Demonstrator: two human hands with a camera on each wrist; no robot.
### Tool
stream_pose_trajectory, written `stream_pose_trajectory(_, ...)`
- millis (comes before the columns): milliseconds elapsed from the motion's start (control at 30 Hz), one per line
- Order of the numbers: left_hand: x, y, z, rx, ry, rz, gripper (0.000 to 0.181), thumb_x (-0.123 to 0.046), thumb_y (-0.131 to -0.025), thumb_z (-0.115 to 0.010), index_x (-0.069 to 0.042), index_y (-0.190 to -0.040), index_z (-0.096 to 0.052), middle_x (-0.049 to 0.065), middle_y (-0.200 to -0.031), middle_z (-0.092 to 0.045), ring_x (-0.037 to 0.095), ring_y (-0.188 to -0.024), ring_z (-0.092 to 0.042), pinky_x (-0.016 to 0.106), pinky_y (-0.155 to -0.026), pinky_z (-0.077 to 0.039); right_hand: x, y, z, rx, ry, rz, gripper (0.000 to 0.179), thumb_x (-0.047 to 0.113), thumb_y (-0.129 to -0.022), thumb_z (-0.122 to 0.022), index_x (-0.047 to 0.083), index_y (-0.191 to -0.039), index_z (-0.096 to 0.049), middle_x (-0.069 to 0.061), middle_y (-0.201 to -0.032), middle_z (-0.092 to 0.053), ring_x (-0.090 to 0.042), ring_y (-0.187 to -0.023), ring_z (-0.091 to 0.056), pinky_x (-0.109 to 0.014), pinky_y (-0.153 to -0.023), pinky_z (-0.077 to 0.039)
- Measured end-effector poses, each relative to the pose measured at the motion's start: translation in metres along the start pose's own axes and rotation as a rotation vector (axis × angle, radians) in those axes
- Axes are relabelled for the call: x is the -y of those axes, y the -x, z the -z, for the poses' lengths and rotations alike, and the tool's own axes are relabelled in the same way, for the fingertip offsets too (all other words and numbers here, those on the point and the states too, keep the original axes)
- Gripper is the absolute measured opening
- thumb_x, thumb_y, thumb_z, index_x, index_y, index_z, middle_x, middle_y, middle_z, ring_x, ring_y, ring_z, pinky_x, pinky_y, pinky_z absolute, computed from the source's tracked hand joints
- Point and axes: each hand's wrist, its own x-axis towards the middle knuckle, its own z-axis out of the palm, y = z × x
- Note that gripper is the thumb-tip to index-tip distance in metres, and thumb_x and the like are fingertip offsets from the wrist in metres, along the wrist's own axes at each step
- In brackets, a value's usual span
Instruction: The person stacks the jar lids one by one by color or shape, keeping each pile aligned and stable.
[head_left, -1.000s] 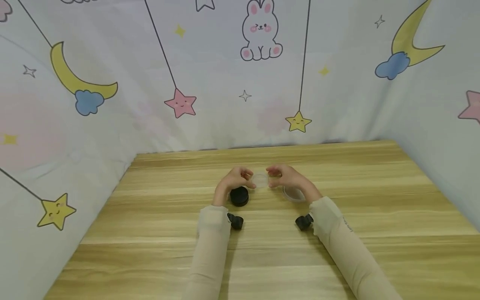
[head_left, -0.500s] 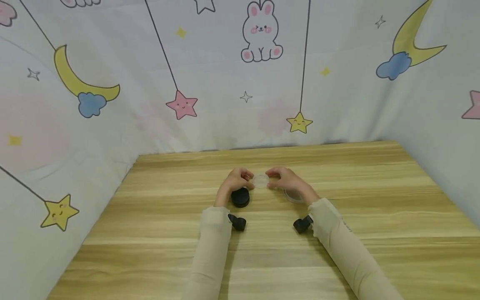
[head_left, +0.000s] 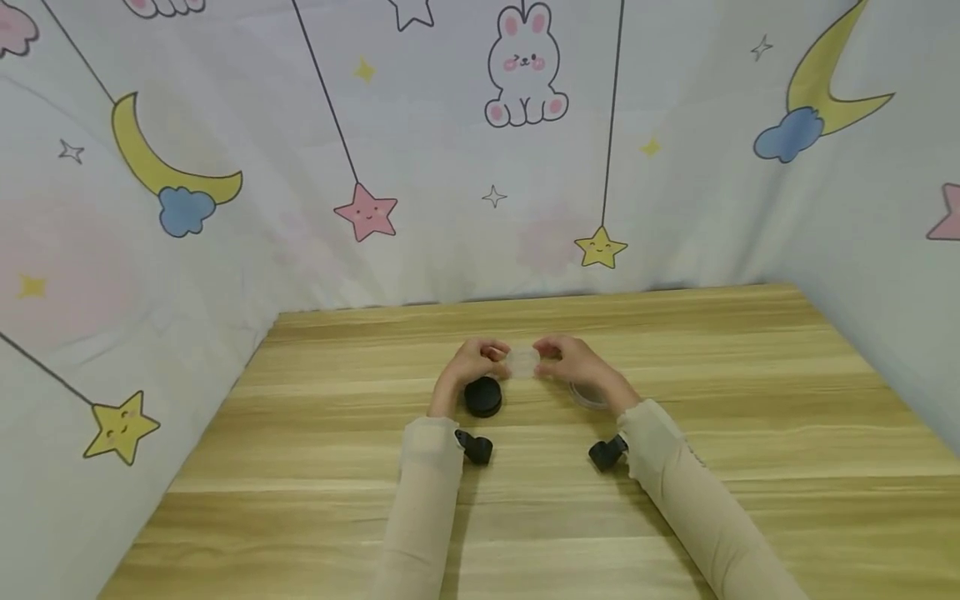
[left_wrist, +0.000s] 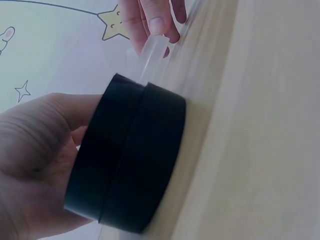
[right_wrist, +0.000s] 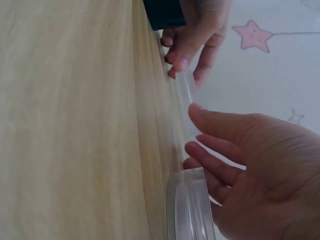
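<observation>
A small clear round container (head_left: 522, 362) lies between my two hands near the back of the table. My left hand (head_left: 474, 358) holds its left edge between thumb and fingers. At the opposite edge my right hand (head_left: 573, 359) grips it, its thumb (right_wrist: 199, 116) on the clear rim. A black round tin (head_left: 483, 397) with a seam around its side stands just in front of my left hand, hiding part of that hand in the left wrist view. Below my right wrist sits another clear round container (right_wrist: 187, 207), partly covered by the wrist in the head view.
The wood-grain table (head_left: 540, 517) runs back to a white cloth (head_left: 450, 250) printed with moons, stars and a rabbit. Black wrist cameras (head_left: 474, 448) sit on both cuffs, close above the tabletop.
The head view has shifted slightly, so the whole scene sits a little lower. Both hands stay at the clear container's edges, with the tin and other container in place.
</observation>
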Motion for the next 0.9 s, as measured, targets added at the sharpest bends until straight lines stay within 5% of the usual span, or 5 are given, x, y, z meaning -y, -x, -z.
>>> stream_pose_trajectory(100, 0.000, 0.001, 0.002, -0.013, 0.036, 0.014, 0.036, -0.001, -0.086, -0.070, 0.002, -0.121, -0.064, 0.019, -0.115, -0.060, 0.025, -0.102, -0.057, 0.031, -0.084, -0.052, 0.001, -0.002, -0.001, -0.014, 0.009, -0.016, 0.046, 0.017, -0.095, -0.063, -0.001, -0.135, -0.053, -0.022, -0.132, -0.058, -0.037, -0.122, -0.054, -0.049, -0.103, -0.045)
stream_pose_trajectory(300, -0.005, 0.004, 0.005, -0.035, 0.145, 0.023, 0.040, -0.004, -0.089, -0.067, -0.003, -0.129, -0.060, 0.019, -0.127, -0.057, 0.024, -0.105, -0.056, 0.029, -0.077, -0.046, 0.012, 0.001, 0.003, -0.074, -0.083, 0.003, 0.045, 0.016, -0.096, -0.062, -0.001, -0.137, -0.052, -0.023, -0.135, -0.055, -0.038, -0.123, -0.052, -0.050, -0.103, -0.044)
stream_pose_trajectory(533, -0.031, 0.009, 0.006, -0.052, 0.213, -0.073, 0.039, -0.006, -0.091, -0.067, -0.002, -0.129, -0.059, 0.017, -0.127, -0.059, 0.020, -0.097, -0.059, 0.046, -0.098, -0.045, 0.021, 0.009, 0.021, -0.131, -0.174, 0.045, 0.047, 0.016, -0.096, -0.063, 0.002, -0.139, -0.050, -0.022, -0.136, -0.054, -0.038, -0.122, -0.053, -0.051, -0.101, -0.046)
stream_pose_trajectory(900, -0.065, 0.017, -0.026, -0.052, 0.273, -0.121, 0.036, -0.002, -0.089, -0.068, 0.000, -0.124, -0.061, 0.018, -0.126, -0.060, 0.020, -0.094, -0.063, 0.053, -0.102, -0.045, 0.010, 0.043, 0.059, -0.083, -0.184, 0.056, 0.050, 0.021, -0.097, -0.062, 0.004, -0.141, -0.047, -0.022, -0.136, -0.052, -0.038, -0.121, -0.054, -0.052, -0.097, -0.049)
